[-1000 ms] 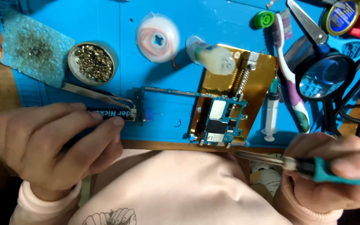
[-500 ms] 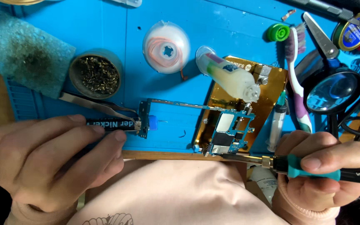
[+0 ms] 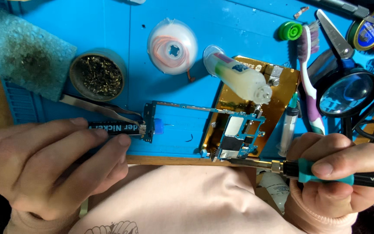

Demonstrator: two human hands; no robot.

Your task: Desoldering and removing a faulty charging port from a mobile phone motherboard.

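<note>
My left hand (image 3: 48,169) grips a black pen-shaped tool (image 3: 117,128). Its blue tip rests at the left end of a thin, blue phone circuit board (image 3: 239,136). The board lies partly on a gold holder plate (image 3: 282,93) on a blue work mat (image 3: 109,26). My right hand (image 3: 338,177) holds a soldering iron (image 3: 321,171) by its teal grip. The iron's metal tip points left and meets the board's lower edge near the mat's front rim.
Tweezers (image 3: 94,108), a tin of brass wool (image 3: 97,76) and a dirty sponge (image 3: 24,56) lie at the left. A wick spool (image 3: 172,45), white bottle (image 3: 239,80), syringe (image 3: 287,130), toothbrush (image 3: 310,82), magnifier (image 3: 347,93) and cables crowd the right.
My right hand has moved left and up, bringing the iron's tip to the board's lower edge. My left hand keeps the pen at the board's left end. The view has shifted.
</note>
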